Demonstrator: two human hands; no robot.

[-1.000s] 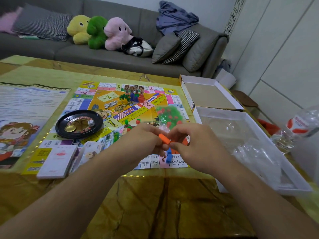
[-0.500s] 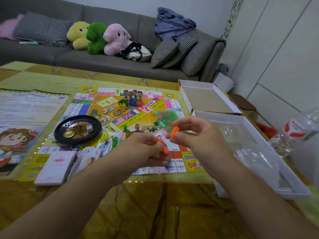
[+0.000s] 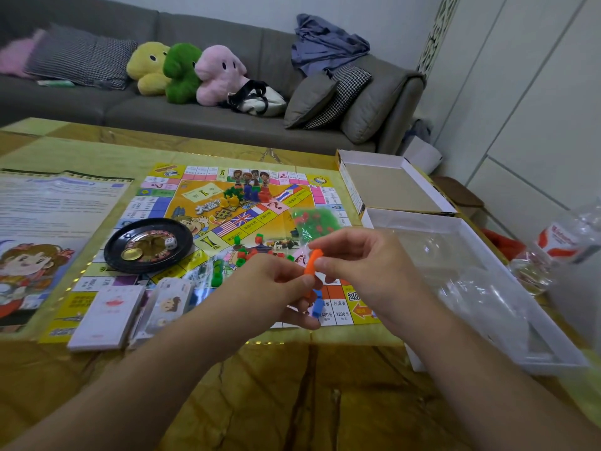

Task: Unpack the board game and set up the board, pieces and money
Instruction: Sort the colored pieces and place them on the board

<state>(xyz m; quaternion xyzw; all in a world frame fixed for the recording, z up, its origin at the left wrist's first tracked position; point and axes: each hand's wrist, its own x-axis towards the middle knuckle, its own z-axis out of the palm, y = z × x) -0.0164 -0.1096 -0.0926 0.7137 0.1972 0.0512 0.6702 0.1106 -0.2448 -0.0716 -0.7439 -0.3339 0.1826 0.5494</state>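
Both hands meet above the near edge of the game board (image 3: 227,222); the right hand (image 3: 367,268) pinches an orange piece (image 3: 313,262) between thumb and forefinger; the left hand (image 3: 276,288) curls beside it, touching the piece's lower end and apparently also holding a blue piece (image 3: 317,308); a bag of green and red pieces (image 3: 313,221) lies behind; the roulette dish (image 3: 148,244) and card decks (image 3: 107,315) sit left; the open box tray (image 3: 461,229) stands right.

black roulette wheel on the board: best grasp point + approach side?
Grip the roulette wheel by its raised outer rim at the near-left edge, probably coming from above and the left. It lies flat on the game board, so only the rim offers a lip; the card decks crowd the near side and a die sits loose inside, so keep it level.
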